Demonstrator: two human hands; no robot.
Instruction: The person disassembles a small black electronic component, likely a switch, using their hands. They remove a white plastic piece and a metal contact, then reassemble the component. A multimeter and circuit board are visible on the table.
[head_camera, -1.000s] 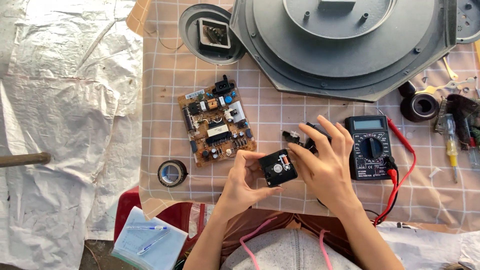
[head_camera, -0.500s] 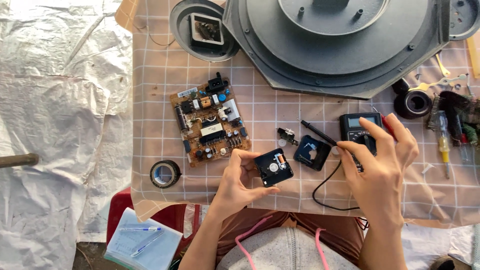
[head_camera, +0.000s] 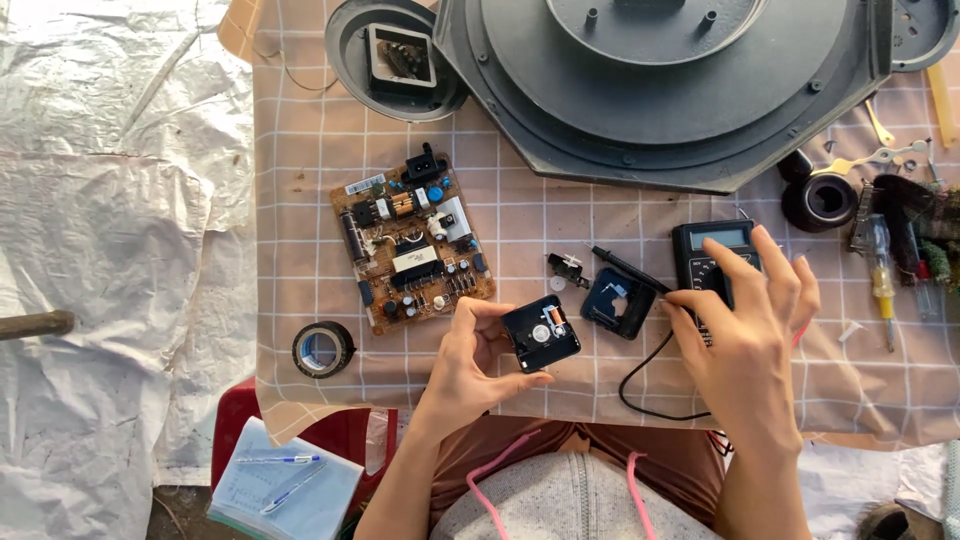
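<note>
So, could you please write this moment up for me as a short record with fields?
Surface: table under a checked peach cloth
Left hand: holds a small black square mechanism, opened side up, just above the cloth
Right hand: rests on a black multimeter, fingers over its dial
Between hands: black square cover, a black probe beside it
Left of hands: brown circuit board, roll of black tape
Far edge: large grey round housing
Right edge: screwdriver
</note>
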